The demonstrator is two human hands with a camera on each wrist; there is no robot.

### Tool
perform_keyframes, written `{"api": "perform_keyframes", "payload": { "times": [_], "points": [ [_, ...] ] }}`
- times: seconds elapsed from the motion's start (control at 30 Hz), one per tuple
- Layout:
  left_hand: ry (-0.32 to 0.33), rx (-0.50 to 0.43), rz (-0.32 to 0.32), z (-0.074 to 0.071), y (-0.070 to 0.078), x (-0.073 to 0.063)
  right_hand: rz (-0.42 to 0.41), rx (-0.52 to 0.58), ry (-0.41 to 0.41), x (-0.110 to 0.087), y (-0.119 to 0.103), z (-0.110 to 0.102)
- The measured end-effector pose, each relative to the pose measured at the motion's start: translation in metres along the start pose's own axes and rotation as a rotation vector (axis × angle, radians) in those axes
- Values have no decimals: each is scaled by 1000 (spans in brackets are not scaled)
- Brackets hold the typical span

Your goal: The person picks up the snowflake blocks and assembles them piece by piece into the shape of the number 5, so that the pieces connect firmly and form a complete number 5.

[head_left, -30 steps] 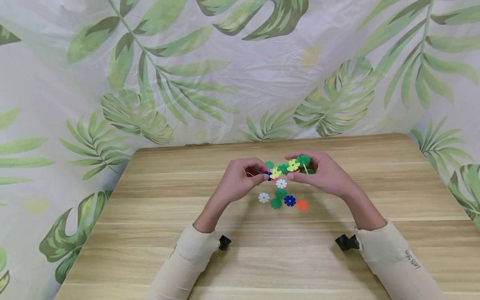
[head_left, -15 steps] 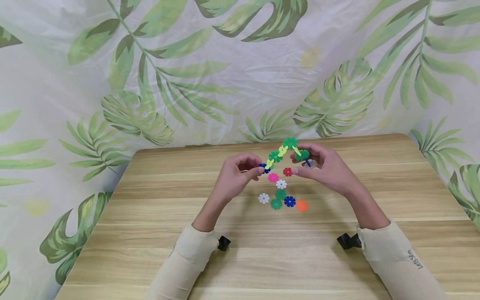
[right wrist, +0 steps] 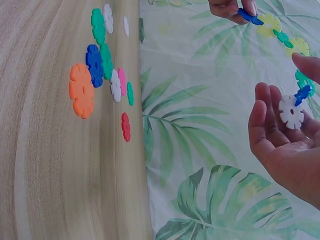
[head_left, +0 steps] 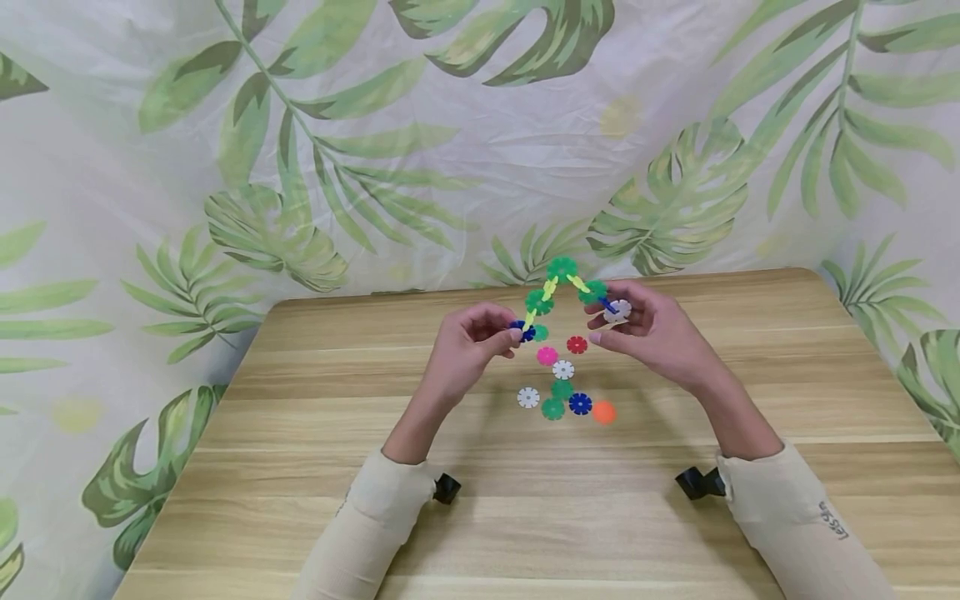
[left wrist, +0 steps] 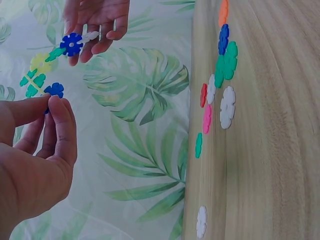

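Observation:
A chain of interlocking snowflake discs stands as an arch between my hands, with a green disc at its top. My left hand pinches the blue disc at the left end between thumb and fingers. From there yellow and green discs alternate along the chain. At the right end, a blue disc joins a white disc. My right hand has its palm turned up and fingers loosely bent, and the white disc lies against those fingers. The thumb stands away from it.
Loose discs lie on the wooden table below the hands: red, pink, orange, blue, and several white and green ones. A leaf-print cloth hangs behind the table's far edge.
The chain has risen from a low, flatter line into an arch, its top shifting up and left. The white end disc has come into sight at the right hand. The left hand has moved slightly left.

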State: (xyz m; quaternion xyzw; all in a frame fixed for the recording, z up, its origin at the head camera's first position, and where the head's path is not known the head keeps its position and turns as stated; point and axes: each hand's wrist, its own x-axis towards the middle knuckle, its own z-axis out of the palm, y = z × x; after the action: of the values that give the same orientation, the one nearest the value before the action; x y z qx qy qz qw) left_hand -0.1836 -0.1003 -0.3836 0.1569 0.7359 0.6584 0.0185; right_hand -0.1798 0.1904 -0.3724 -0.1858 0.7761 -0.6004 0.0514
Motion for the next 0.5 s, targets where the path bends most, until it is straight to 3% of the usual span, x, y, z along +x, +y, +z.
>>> {"api": "perform_keyframes", "payload": {
  "times": [0.5],
  "points": [
    [17, -16, 6, -6, -3, -2, -14, 114, 45, -1, -7, 1]
  ]
}}
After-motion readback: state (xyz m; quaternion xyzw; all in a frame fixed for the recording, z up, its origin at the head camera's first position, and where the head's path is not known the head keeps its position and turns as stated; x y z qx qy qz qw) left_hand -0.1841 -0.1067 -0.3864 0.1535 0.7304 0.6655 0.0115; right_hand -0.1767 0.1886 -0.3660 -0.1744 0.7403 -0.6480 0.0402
